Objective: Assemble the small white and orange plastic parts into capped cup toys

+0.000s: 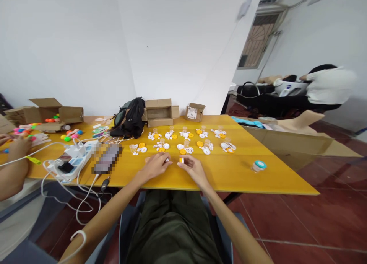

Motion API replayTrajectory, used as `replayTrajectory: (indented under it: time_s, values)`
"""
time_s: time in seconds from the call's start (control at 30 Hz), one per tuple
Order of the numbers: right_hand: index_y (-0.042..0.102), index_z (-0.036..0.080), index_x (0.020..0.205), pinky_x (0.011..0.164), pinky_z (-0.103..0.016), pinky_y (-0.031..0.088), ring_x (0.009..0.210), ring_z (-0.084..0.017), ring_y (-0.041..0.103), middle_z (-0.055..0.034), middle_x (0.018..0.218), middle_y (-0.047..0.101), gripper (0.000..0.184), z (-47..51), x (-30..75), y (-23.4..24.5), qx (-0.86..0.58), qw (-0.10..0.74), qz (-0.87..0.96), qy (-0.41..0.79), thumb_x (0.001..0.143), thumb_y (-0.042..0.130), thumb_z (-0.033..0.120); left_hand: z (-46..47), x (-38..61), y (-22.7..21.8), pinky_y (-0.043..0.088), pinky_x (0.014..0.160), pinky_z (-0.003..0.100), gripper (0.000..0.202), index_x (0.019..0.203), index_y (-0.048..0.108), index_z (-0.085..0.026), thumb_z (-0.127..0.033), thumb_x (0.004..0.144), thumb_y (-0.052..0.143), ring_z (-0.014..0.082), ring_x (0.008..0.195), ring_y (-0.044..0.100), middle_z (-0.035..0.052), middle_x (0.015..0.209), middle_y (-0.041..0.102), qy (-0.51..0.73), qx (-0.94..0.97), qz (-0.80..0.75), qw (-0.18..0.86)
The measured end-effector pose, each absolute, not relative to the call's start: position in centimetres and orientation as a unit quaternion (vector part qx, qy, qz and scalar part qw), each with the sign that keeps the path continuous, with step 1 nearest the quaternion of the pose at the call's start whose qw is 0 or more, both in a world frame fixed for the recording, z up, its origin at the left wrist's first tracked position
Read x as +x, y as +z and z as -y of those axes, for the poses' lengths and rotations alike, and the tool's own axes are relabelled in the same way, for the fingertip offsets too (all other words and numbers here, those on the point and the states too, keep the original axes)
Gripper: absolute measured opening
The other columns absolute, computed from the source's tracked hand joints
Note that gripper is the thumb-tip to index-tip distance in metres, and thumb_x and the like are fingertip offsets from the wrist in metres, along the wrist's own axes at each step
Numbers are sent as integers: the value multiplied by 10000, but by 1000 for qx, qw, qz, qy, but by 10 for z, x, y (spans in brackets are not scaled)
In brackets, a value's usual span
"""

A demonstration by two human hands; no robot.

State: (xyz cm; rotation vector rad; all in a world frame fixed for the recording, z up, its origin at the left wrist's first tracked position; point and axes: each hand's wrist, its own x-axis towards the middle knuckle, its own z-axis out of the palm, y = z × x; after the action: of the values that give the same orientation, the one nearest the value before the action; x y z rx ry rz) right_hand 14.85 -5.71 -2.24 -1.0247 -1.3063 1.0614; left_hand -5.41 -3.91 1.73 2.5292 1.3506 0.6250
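Near the table's front edge, my right hand (195, 170) pinches a small yellow-and-white round piece (181, 160) between thumb and fingers. Facing it, my left hand (156, 165) is closed, its fingertips around a small whitish part (167, 160) too small to name. Just beyond both hands lie groups of white and yellow discs, such as a yellow disc (182, 151) and a white disc (206, 151), among small white bits. Clear plastic cups stand with these groups, one of them a clear cup (132, 148) at the left end.
A clear jar with a teal lid (260, 164) stands at right on the yellow table (229, 176). Left are a power strip (75, 160), cables and a blurred phone (107, 158). Behind are a backpack (129, 118) and an open carton (159, 113). A co-worker's arm (14, 164) is far left.
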Motion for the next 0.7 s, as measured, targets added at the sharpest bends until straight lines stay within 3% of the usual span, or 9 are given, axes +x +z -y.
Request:
replayTrajectory:
  time_s: [0.17, 0.43, 0.7]
  values:
    - [747, 224, 881, 677, -335, 568, 692, -201, 663, -14, 754, 718, 358, 58, 148, -22, -435, 543, 567, 441, 642, 817, 480, 39, -62, 25, 453, 988, 388, 120, 925, 689, -239, -232, 955, 573, 263, 1027, 635, 65, 915, 703, 146, 904, -402, -2]
    - [768, 237, 924, 721, -354, 583, 746, -213, 684, -49, 924, 770, 290, 59, 147, -21, -432, 528, 603, 412, 692, 772, 412, 38, -66, 18, 445, 985, 403, 144, 1047, 690, -228, -226, 958, 577, 271, 1067, 613, 81, 1007, 700, 150, 908, -388, -49]
    - [774, 272, 967, 754, -359, 556, 792, -223, 656, -40, 910, 737, 236, 62, 147, -20, -442, 512, 650, 347, 741, 731, 327, 58, -76, 25, 396, 1096, 513, 432, 1335, 594, -272, -293, 908, 651, 345, 1332, 472, 129, 1389, 573, 199, 879, -425, -85]
